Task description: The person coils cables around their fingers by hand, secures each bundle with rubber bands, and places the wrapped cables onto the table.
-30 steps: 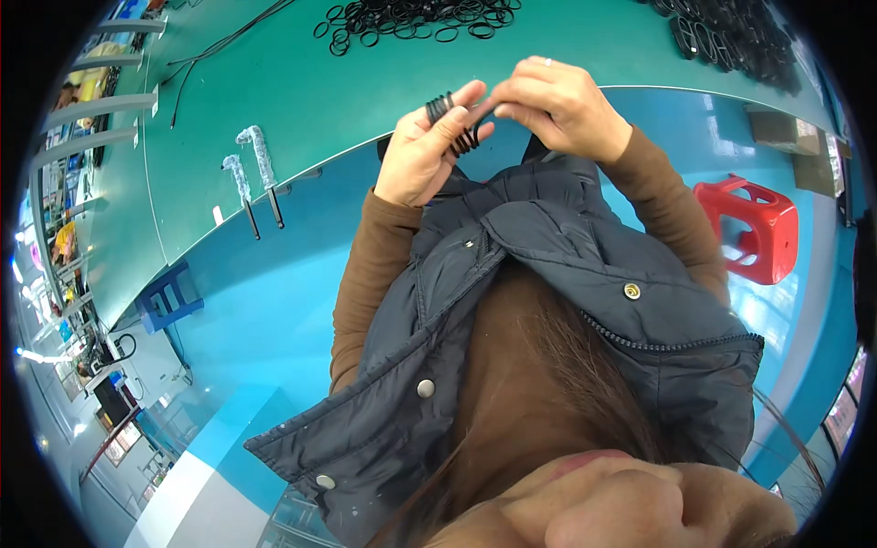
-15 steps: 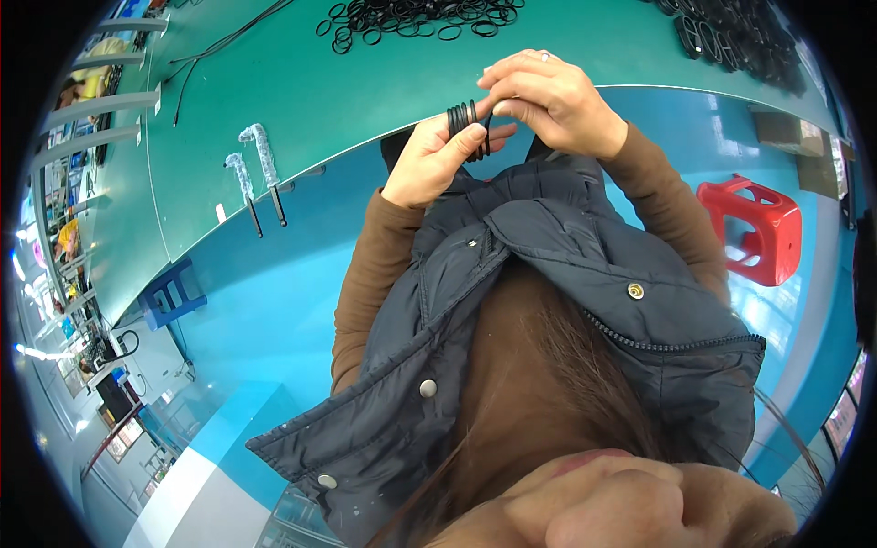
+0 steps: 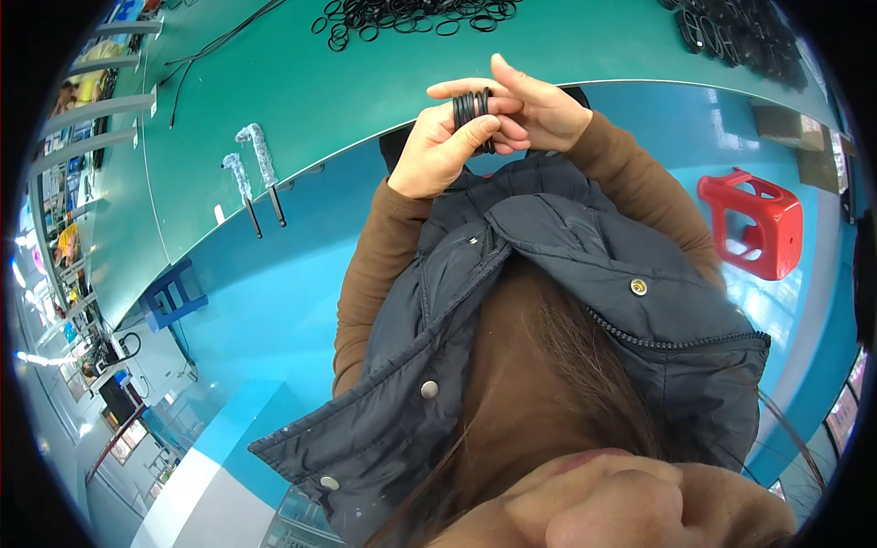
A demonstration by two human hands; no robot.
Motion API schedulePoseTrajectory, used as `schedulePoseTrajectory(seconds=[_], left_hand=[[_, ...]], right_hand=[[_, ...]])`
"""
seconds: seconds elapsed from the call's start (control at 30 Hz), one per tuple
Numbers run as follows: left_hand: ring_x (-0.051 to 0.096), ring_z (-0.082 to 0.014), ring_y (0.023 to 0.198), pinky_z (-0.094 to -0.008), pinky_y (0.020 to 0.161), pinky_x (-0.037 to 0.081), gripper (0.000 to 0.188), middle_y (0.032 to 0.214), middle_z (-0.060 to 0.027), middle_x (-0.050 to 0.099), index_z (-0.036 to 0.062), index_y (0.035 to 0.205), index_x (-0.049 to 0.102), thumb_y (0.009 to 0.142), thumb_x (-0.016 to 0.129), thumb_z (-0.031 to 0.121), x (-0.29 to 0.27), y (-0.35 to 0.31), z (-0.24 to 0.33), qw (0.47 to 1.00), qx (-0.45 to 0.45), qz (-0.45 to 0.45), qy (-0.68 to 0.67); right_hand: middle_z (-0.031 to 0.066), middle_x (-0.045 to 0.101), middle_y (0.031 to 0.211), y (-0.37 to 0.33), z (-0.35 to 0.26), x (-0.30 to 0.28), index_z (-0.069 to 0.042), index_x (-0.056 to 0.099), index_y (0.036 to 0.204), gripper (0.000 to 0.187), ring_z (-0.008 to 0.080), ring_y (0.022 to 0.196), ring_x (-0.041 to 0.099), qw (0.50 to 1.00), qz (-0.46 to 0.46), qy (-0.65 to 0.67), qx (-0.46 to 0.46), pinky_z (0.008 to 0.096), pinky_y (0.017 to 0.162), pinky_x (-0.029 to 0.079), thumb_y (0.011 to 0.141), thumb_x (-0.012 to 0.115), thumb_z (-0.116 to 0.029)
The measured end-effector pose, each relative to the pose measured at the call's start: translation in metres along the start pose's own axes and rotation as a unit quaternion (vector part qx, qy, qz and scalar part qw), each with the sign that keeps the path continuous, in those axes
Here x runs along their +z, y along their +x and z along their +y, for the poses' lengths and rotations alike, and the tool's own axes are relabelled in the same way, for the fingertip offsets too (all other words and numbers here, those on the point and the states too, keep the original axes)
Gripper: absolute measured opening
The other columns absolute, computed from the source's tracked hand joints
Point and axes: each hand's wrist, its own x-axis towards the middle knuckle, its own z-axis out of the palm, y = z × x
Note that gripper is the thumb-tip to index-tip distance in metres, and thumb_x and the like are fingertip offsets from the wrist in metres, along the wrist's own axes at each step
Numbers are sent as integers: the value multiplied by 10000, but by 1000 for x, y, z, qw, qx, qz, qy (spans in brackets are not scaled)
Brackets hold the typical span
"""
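Observation:
Several thin black rings [image 3: 471,110], which look like rubber bands, sit side by side around the fingers of my left hand [image 3: 431,157]. Its thumb lies against them, and its fingertips point to the right. Close against those fingertips is my right hand [image 3: 555,117], thumb raised and spread away. One of its fingers stretches left past the far side of the rings; the rest are partly hidden behind my left hand. Both hands are held over the near edge of the green table [image 3: 320,100]. A pile of loose black rings [image 3: 411,16] lies on the table beyond them.
At the far right lies a heap of coiled black cables [image 3: 731,41]. Black cables [image 3: 219,41] lie at the left, near two plastic-wrapped tools with dark shafts [image 3: 260,160]. A red stool [image 3: 776,224], cardboard boxes [image 3: 786,126] and a blue stool [image 3: 174,294] stand on the floor.
My right thumb and fingers, pinched at a ring half a second ago, have spread apart. The ring now sits with the others on my left fingers. My right hand has come slightly lower and leftward.

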Motion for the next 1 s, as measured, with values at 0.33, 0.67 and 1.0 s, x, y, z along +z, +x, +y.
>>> schedulePoseTrajectory(seconds=[0.33, 0.67, 1.0], left_hand=[[630, -193, 793, -307, 751, 532, 181, 825, -98, 610, -47, 1002, 534, 954, 425, 90, -4, 7, -10, 999, -17, 9, 45], [608, -147, 868, -250, 771, 492, 267, 989, -102, 625, -47, 1106, 554, 864, 593, 59, -8, 4, 9, 992, 39, 117, -14], [526, -121, 797, -270, 731, 458, 271, 875, -47, 567, -31, 999, 568, 913, 565, 226, -2, 6, 30, 954, -11, 42, 295]], right_hand=[[-45, 415, 563, 7, 3, 14, -68, 566, 855, 272, 19, 436, 326, 987, 126, -82, 54, 169, 387, 280, 855, 615, -335], [27, 613, 900, 10, -14, 11, -48, 574, 1045, 379, 119, 791, 596, 985, 153, -76, 3, 291, 754, 526, 886, 576, -392], [7, 536, 737, 9, -9, 17, -38, 548, 926, 380, 81, 641, 487, 945, 175, -224, -161, 232, 532, 427, 886, 577, -415]])
